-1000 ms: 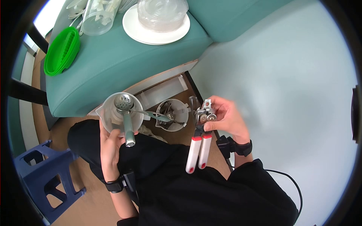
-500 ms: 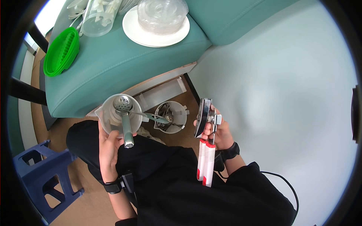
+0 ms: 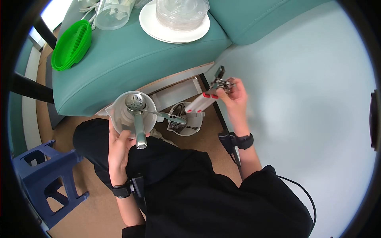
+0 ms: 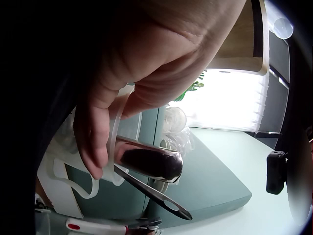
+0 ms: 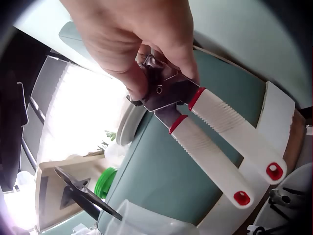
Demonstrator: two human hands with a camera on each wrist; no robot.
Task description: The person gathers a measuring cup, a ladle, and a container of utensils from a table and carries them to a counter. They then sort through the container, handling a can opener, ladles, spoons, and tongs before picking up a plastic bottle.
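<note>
My left hand (image 3: 119,152) grips a translucent plastic pitcher (image 3: 120,119) from its near side. A metal utensil with a perforated round head (image 3: 135,102) and a thick handle, and a slimmer grey-handled utensil (image 3: 171,117), lean out over its rim. In my right hand (image 3: 237,105), thumb and fingers pinch the metal head of a can opener with white and red handles (image 3: 202,102). Those handles point left, above a second pitcher (image 3: 195,123) of metal utensils on the floor. The right wrist view shows the can opener's handles (image 5: 215,122) slightly apart.
A teal bench (image 3: 131,51) carries green oval trays (image 3: 72,45), a white plate (image 3: 149,20) with clear plastic lids (image 3: 182,14), and a clear container (image 3: 113,16). A blue stool (image 3: 49,178) stands at the left. A pale surface (image 3: 301,99) lies to the right.
My right hand has risen and turned the can opener, whose handles swung from pointing down to pointing left. My left hand still holds the pitcher; the head view has shifted slightly.
</note>
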